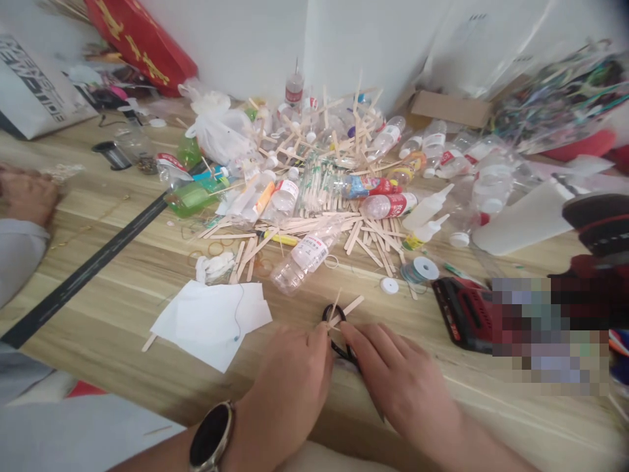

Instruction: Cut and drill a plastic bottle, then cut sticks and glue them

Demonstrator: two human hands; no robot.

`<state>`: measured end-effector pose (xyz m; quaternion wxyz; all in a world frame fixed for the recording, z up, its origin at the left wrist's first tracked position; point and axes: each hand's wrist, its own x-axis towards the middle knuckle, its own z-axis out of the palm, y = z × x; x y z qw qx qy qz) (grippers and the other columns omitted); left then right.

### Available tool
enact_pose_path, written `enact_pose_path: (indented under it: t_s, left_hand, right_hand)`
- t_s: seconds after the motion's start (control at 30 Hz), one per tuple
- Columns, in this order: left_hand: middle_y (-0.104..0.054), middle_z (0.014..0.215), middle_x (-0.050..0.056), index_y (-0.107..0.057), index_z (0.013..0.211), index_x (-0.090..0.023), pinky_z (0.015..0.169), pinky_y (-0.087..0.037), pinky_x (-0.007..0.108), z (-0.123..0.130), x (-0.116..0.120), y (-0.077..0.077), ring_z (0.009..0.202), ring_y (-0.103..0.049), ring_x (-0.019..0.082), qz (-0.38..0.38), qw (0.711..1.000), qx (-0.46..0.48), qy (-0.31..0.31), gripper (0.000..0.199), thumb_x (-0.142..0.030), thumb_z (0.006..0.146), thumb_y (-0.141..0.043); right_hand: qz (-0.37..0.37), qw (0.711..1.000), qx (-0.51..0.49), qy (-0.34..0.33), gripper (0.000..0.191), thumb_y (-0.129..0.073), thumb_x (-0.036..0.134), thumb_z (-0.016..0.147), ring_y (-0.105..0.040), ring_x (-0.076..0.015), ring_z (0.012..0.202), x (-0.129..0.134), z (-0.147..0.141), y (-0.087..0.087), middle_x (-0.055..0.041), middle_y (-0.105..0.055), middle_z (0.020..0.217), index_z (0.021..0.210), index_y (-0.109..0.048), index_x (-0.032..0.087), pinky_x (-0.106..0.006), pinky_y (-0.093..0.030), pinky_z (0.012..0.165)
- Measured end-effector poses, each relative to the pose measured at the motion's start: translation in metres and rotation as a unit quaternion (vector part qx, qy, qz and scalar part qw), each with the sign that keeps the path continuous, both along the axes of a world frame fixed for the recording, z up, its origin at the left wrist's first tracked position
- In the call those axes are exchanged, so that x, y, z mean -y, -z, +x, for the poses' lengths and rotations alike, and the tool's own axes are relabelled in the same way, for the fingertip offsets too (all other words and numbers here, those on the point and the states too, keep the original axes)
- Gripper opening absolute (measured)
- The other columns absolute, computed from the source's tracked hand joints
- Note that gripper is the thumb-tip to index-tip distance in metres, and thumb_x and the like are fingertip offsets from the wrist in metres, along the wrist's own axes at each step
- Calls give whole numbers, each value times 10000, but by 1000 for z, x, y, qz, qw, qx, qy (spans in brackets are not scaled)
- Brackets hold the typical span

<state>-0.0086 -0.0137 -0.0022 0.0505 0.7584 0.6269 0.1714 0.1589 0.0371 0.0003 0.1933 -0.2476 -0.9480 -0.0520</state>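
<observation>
My left hand (297, 367) is closed, thumb and fingertips pinched around a thin wooden stick (337, 300) that points up and away. Close beside it, my right hand (405, 373) has its fingers bent together, the fingertips meeting a small pale piece between the hands; what they grip is mostly hidden. Black-handled scissors (346, 354) lie between and partly beneath the hands, their blades covered by my right hand. A flat wooden craft stick (354, 307) rests just beyond the scissors' loop. White paper sheets (206, 321) with a blue thread on them lie left of my left hand.
A clear plastic bottle (307, 255) lies ahead, before a heap of craft sticks (354, 226) and more bottles. To the right are a thread spool (423, 270) and a red-black power tool (462, 311). Another person's hand (27, 193) rests at far left, beyond a black strip (93, 265).
</observation>
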Motion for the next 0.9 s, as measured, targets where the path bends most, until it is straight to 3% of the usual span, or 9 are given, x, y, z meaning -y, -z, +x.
enact_pose_path:
  t_s: [0.17, 0.3, 0.4, 0.53, 0.57, 0.63, 0.73, 0.8, 0.9]
  left_hand:
    - [-641, 604, 55, -585, 902, -112, 533, -512, 356, 4, 4, 4, 535, -611, 220, 95, 995, -36, 20, 253, -15, 882, -351]
    - [-671, 689, 125, -568, 1021, 14, 552, -501, 376, 6, 11, 8, 582, -611, 230, 146, 979, -119, 74, 303, 60, 845, -326]
    - [-689, 725, 160, -554, 1065, 67, 558, -493, 381, 5, 14, 5, 590, -610, 234, 163, 966, -173, 106, 342, 97, 824, -313]
    - [-705, 771, 208, -531, 1115, 125, 555, -494, 389, 2, 14, -1, 594, -618, 243, 166, 953, -204, 152, 357, 92, 818, -337]
    - [-705, 766, 206, -529, 1121, 131, 558, -497, 390, 2, 14, 0, 601, -623, 247, 165, 950, -211, 159, 361, 91, 815, -343]
    - [-703, 758, 190, -545, 1114, 111, 582, -513, 392, 4, 13, 4, 629, -637, 252, 153, 953, -211, 157, 372, 101, 801, -345]
    - [-685, 719, 139, -605, 1009, 20, 584, -531, 376, 10, 12, 15, 612, -630, 230, 98, 977, -150, 115, 342, 93, 799, -346]
    - [-666, 682, 109, -615, 964, -15, 583, -538, 370, 13, 11, 21, 591, -620, 218, 65, 988, -113, 79, 306, 67, 815, -360]
    - [-688, 749, 129, -595, 1033, 8, 644, -545, 394, 13, 13, 25, 647, -639, 226, 75, 979, -168, 85, 339, 81, 805, -354]
  right_hand:
    - [-30, 998, -61, 17, 309, -356, 48, 912, -642, -176, 709, 3, -3, 0, -84, -690, 849, 1095, -600, 93, -270, -489, 565]
    - [-232, 958, -155, 60, 254, -396, 104, 934, -605, -130, 609, 6, -7, -2, -22, -655, 722, 891, -638, 171, -218, -443, 549]
    - [-453, 865, -184, 111, 290, -445, 250, 936, -541, -123, 564, 2, -9, -8, 3, -591, 622, 692, -588, 186, -212, -386, 523]
    - [-692, 688, -174, 135, 263, -496, 292, 856, -365, -95, 451, -10, -9, -15, 28, -483, 524, 624, -547, 178, -209, -281, 453]
    - [-707, 677, -157, 129, 257, -489, 276, 850, -337, -92, 435, -11, -9, -15, 31, -470, 511, 619, -544, 177, -209, -262, 439]
    - [-627, 761, -125, 111, 251, -452, 221, 862, -400, -108, 450, -11, -7, -12, 13, -509, 533, 655, -582, 168, -215, -289, 450]
    - [-277, 956, -83, 46, 292, -382, 78, 843, -573, -161, 585, -2, -3, -4, -44, -624, 657, 834, -668, 134, -240, -379, 527]
    - [-115, 992, -54, 19, 359, -353, 10, 804, -601, -177, 615, 3, -1, 1, -66, -656, 716, 934, -673, 107, -256, -393, 541]
    - [-198, 977, -69, 38, 333, -353, 43, 849, -594, -162, 608, 3, -2, 2, -53, -660, 715, 882, -670, 138, -244, -384, 546]
